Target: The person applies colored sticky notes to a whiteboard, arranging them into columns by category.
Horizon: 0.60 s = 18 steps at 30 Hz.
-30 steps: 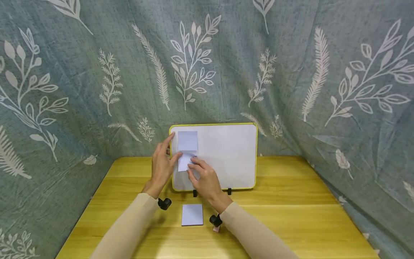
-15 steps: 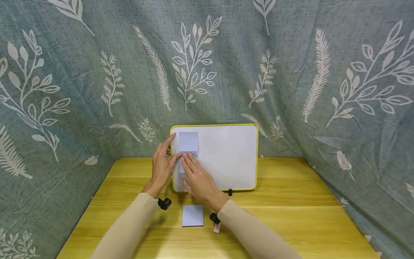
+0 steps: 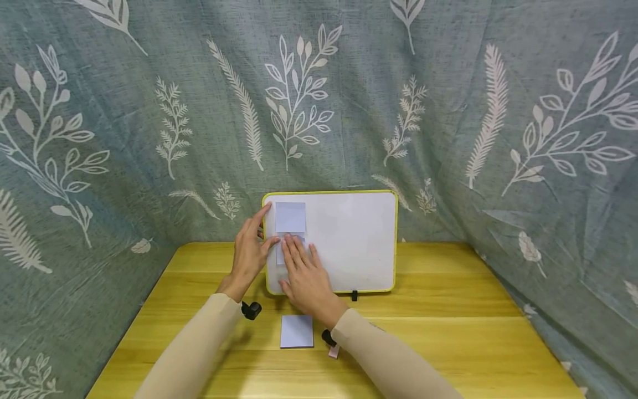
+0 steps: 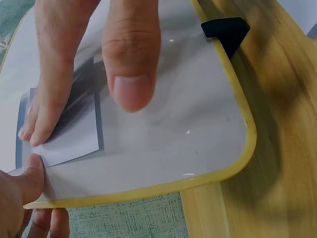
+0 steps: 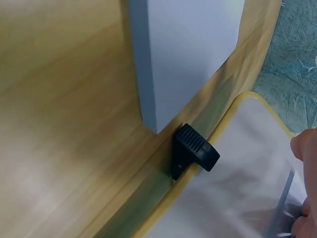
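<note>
A whiteboard (image 3: pixel 351 241) with a yellow rim stands upright on the table. My left hand (image 3: pixel 247 252) grips its left edge, thumb on the front and some fingers behind, as the left wrist view shows. Near the board's upper left corner a pale sticky note (image 3: pixel 290 217) is attached. Just below it lies a second sticky note (image 4: pixel 81 136), mostly covered in the head view by my right hand (image 3: pixel 306 277). That hand presses the note against the board with straight fingers, its thumb spread apart lower down.
A thick pad of sticky notes (image 3: pixel 297 331) lies on the wooden table (image 3: pixel 448 343) before the board. A small pink piece (image 3: pixel 334 352) is partly under the right wrist. Black stand feet (image 5: pixel 190 151) hook the board's lower rim. A patterned curtain (image 3: pixel 319 111) hangs behind.
My right hand has gone from pinching the lower note's right side to pressing flat fingers over it, then spread its fingers a little. The left hand has kept its grip on the board.
</note>
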Tool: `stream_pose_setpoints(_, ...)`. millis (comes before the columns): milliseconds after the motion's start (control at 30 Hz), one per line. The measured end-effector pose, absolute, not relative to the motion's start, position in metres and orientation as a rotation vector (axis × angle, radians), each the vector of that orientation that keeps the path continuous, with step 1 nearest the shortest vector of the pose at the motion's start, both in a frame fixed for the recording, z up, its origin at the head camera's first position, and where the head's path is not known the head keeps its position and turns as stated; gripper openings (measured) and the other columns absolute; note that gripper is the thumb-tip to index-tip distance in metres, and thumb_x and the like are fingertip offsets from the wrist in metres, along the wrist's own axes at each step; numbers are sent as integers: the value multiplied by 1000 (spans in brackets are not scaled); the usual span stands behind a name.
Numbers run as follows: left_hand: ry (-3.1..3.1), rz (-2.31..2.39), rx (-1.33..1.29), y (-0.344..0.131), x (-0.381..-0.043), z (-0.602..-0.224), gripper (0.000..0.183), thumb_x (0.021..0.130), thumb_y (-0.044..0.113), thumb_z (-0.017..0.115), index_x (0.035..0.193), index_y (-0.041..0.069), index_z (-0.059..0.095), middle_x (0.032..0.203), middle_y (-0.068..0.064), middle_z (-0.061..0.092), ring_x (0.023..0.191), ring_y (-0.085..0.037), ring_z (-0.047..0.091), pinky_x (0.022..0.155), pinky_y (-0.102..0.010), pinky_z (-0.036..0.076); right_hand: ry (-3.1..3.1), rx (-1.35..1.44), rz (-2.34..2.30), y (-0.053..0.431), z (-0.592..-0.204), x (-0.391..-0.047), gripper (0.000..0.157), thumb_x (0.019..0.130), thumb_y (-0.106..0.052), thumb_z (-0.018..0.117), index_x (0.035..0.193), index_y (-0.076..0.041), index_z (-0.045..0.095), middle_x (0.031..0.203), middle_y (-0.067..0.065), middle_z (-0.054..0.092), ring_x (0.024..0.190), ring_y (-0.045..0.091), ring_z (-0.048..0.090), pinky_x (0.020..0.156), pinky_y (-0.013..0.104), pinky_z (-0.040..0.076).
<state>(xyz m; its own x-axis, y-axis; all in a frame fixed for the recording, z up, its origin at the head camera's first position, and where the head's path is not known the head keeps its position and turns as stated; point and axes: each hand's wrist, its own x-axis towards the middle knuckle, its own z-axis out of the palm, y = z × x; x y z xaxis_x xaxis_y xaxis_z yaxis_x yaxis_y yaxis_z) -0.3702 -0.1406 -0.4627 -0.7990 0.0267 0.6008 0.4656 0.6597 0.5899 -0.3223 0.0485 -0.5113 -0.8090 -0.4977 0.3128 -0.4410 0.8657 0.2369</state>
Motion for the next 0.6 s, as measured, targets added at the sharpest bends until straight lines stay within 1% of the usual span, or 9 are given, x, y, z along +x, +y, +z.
stream_pose_setpoints(100,-2321,-1034,-388,-142,-371,-463,95,98,10,93,179,28,48,130,-21,70,104,-41,77,88,-54,69,-2695,640,-252,50,-512,-322,96,123,-62,45,187,-7,1,198,9,-5,187,27,4,151,57,19)
stream_pose_setpoints(233,-2320,-1036,-387,-143,-370,-462,96,97,8,93,179,27,48,129,-22,70,103,-41,77,88,-54,69,-2702,597,-259,57,-510,-322,96,123,-63,44,188,-8,0,199,6,-5,187,27,2,151,58,17)
stream_pose_setpoints(400,-2347,-1048,-383,-143,-370,-459,96,98,8,93,180,28,47,129,-22,70,104,-42,76,88,-54,68,-2702,566,-224,72,-508,-320,94,123,-61,46,188,-9,1,199,5,-4,187,32,1,150,60,17)
stream_pose_setpoints(467,-2357,-1048,-383,-142,-370,-459,97,98,8,93,180,29,46,130,-22,69,105,-42,76,88,-54,69,-2687,552,-208,79,-507,-318,94,122,-60,49,188,-10,6,199,5,-2,186,35,3,150,61,18)
stream_pose_setpoints(600,-2369,-1022,-388,-141,-369,-459,101,96,7,95,181,28,44,131,-22,68,104,-41,75,86,-53,69,-2669,528,-190,91,-507,-315,92,122,-58,53,188,-11,10,199,4,-1,186,36,3,150,63,18)
